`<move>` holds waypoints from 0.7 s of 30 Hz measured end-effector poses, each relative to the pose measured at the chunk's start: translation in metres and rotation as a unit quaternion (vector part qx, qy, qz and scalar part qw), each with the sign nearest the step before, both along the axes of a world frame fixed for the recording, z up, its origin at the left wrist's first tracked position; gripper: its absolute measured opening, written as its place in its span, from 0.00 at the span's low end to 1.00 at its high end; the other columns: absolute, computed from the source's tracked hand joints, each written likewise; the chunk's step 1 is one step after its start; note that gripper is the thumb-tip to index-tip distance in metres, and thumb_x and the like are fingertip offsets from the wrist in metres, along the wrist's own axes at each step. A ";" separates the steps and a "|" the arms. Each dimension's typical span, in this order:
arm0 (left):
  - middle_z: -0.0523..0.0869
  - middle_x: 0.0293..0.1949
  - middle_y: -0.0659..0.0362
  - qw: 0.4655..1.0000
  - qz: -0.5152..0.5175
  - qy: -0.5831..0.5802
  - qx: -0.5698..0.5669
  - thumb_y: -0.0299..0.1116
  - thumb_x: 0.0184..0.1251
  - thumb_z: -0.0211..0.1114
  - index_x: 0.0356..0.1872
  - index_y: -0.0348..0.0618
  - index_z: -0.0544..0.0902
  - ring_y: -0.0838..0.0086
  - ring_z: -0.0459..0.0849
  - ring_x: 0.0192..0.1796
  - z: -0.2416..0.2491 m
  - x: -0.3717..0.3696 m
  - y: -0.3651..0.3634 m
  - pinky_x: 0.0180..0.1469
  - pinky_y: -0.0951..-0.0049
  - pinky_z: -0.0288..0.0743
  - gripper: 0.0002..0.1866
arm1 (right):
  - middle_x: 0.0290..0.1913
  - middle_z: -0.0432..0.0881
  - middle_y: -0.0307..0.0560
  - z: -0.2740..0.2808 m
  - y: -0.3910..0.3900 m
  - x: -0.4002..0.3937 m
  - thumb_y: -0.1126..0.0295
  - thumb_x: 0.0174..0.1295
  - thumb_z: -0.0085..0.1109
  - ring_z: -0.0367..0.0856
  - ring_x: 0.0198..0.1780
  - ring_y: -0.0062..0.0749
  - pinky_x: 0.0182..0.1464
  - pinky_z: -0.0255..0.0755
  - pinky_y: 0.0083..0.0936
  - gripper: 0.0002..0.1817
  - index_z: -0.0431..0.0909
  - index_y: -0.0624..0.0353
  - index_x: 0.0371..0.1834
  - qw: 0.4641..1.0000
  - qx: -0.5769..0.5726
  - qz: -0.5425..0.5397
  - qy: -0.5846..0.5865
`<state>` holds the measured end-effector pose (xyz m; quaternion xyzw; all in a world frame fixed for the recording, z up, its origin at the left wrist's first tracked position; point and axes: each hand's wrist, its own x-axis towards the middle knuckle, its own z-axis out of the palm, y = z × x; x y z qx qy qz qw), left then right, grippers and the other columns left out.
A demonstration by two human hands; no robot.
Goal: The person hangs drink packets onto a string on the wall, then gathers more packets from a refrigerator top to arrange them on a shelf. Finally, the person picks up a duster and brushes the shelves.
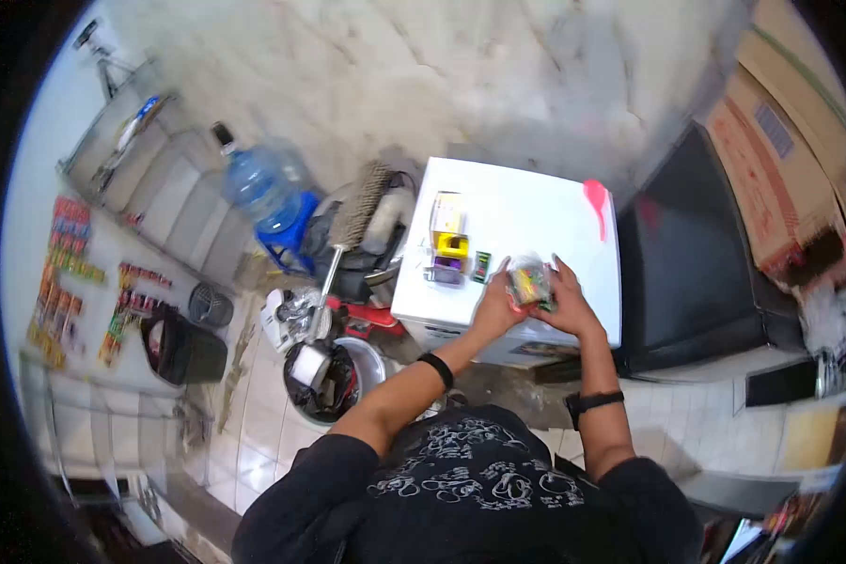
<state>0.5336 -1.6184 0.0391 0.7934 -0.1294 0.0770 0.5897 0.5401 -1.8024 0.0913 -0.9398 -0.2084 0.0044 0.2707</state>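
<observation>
Both hands are closed around a clear plastic pack (530, 280) with yellow, red and green contents; its exact kind is too blurred to tell. My left hand (496, 308) grips its left side and my right hand (570, 306) its right side. They hold it over the front part of a white box-like top (531, 202). Just left of my left hand lies a small dark green sachet (480, 266). Beyond it sit a purple box (445, 270), a bright yellow item (453, 246) and a yellow-and-white box (446, 214). A pink rice paddle (596, 205) lies at the far right corner.
Left of the white top stand a long-handled brush (359, 207), a metal basin (371, 371) with a black bag, and a water bottle (258, 188) on a blue stool (291, 235). At right are a black padded seat (691, 263) and cardboard boxes (771, 179).
</observation>
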 end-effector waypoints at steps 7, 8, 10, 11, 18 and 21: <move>0.69 0.58 0.43 0.995 0.067 -0.025 0.064 0.42 0.42 0.77 0.67 0.35 0.56 0.51 0.70 0.61 0.044 -0.034 0.033 0.60 0.61 0.68 0.51 | 0.69 0.56 0.61 0.028 0.028 -0.013 0.58 0.43 0.73 0.56 0.69 0.55 0.68 0.57 0.40 0.44 0.64 0.62 0.64 0.999 0.016 0.035 0.010; 0.69 0.59 0.43 0.996 0.061 0.014 0.061 0.41 0.42 0.77 0.67 0.37 0.56 0.50 0.70 0.61 0.056 -0.042 0.039 0.60 0.60 0.68 0.51 | 0.69 0.56 0.60 0.027 0.031 -0.012 0.61 0.42 0.73 0.57 0.68 0.55 0.68 0.58 0.39 0.44 0.64 0.61 0.64 0.998 0.008 0.056 -0.002; 0.69 0.59 0.43 0.996 0.057 0.053 0.054 0.40 0.41 0.77 0.68 0.39 0.56 0.50 0.70 0.60 0.060 -0.053 0.048 0.60 0.60 0.68 0.51 | 0.69 0.56 0.61 0.044 0.049 -0.021 0.61 0.41 0.73 0.58 0.67 0.56 0.67 0.58 0.40 0.44 0.64 0.60 0.64 0.997 0.006 0.070 0.019; 0.69 0.58 0.43 0.996 0.070 0.035 0.053 0.41 0.42 0.77 0.68 0.40 0.56 0.50 0.70 0.60 0.057 -0.059 0.056 0.60 0.60 0.68 0.51 | 0.69 0.56 0.61 0.045 0.057 -0.022 0.61 0.41 0.73 0.58 0.67 0.56 0.67 0.58 0.40 0.44 0.64 0.60 0.64 0.997 0.006 0.076 0.019; 0.70 0.57 0.45 0.983 0.177 -0.006 0.051 0.42 0.41 0.77 0.68 0.41 0.58 0.51 0.71 0.59 0.056 -0.118 0.124 0.60 0.59 0.68 0.51 | 0.68 0.57 0.64 0.060 0.136 -0.042 0.57 0.43 0.71 0.58 0.67 0.59 0.67 0.57 0.42 0.42 0.65 0.60 0.63 0.976 -0.021 0.219 0.003; 0.70 0.57 0.46 0.974 0.215 0.016 0.074 0.42 0.42 0.77 0.67 0.40 0.59 0.51 0.71 0.59 0.072 -0.147 0.163 0.60 0.60 0.68 0.50 | 0.68 0.58 0.64 0.060 0.174 -0.053 0.58 0.45 0.70 0.58 0.67 0.58 0.67 0.57 0.42 0.42 0.64 0.58 0.65 0.961 -0.001 0.274 -0.031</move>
